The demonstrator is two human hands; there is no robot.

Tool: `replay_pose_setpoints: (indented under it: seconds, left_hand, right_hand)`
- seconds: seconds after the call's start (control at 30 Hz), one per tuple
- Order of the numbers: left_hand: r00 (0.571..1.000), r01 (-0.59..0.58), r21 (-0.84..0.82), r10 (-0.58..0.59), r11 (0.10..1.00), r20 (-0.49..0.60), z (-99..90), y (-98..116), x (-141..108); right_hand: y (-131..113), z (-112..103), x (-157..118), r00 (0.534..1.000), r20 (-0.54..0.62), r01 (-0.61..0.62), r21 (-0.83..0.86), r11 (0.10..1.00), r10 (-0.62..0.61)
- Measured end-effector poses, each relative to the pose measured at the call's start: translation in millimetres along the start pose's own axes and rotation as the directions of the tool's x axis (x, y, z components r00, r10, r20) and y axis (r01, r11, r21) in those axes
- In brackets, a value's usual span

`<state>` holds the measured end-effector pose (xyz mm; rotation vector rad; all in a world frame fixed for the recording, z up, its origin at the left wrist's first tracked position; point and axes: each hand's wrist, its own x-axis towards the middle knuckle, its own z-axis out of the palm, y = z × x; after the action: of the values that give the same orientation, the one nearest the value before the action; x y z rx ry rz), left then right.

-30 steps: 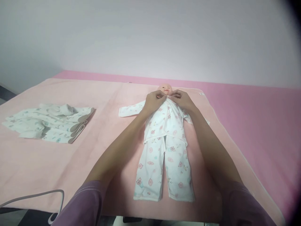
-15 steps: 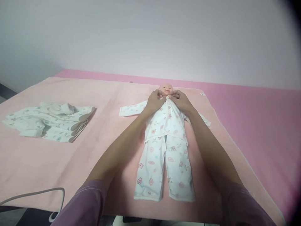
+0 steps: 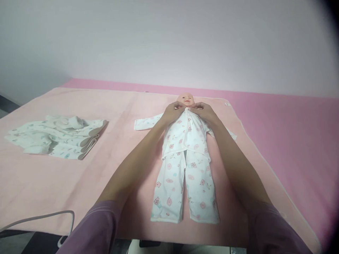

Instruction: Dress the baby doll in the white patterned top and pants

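A doll (image 3: 186, 99) lies on its back, head away from me, dressed in a white printed top (image 3: 182, 135) and white printed trousers (image 3: 171, 188). The trouser legs lie flat and apart. At the top's neckline, just under the doll's chin, my left hand (image 3: 173, 112) and my right hand (image 3: 205, 112) meet from both sides. Each has its fingers pinched on the collar of the top. The fingertips nearly touch at the middle of the neck. One sleeve stretches out to the left; the other is partly behind my right forearm.
Folded white printed clothes (image 3: 66, 135) with brown edges lie at the left on a pink blanket (image 3: 119, 141). A pale cable (image 3: 39, 217) runs over the near left corner. Behind stands a plain wall (image 3: 169, 46); a brighter pink surface (image 3: 296, 130) shows at the right.
Both hands stay at the collar, with the fingers slightly shifted. The doll's head shows a little more above them, and the whole view has moved slightly.
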<state>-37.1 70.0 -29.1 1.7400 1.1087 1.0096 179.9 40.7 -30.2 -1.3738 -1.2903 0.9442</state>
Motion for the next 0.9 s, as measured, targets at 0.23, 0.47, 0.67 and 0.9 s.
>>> replay_pose_setpoints:
  seconds: [0.23, 0.47, 0.67, 0.9]
  left_hand:
    - [0.998, 0.002, -0.008, -0.003, 1.0, -0.06, 8.4, -3.2, -7.1]
    - [0.966, -0.209, 0.28, 0.243, 0.937, -0.092, -33.9, -17.4, -95.5]
    - [0.974, -0.085, 0.551, -0.048, 0.83, 0.221, -73.9, -20.5, -195.6]
    - [0.967, -0.144, 0.56, -0.004, 0.816, 0.255, -46.3, -9.2, -213.3]
  right_hand:
    - [12.5, 20.4, -7.9, 0.969, -0.185, 0.134, -0.154, 0.979, -0.162]
    - [22.0, -17.3, -113.3, 0.892, -0.04, 0.393, -0.427, 0.814, -0.451]
    - [41.3, -55.4, -199.0, 0.937, 0.297, 0.33, -0.581, 0.745, -0.183]
    - [36.7, -36.1, -212.8, 0.903, 0.399, 0.402, -0.651, 0.643, -0.161]
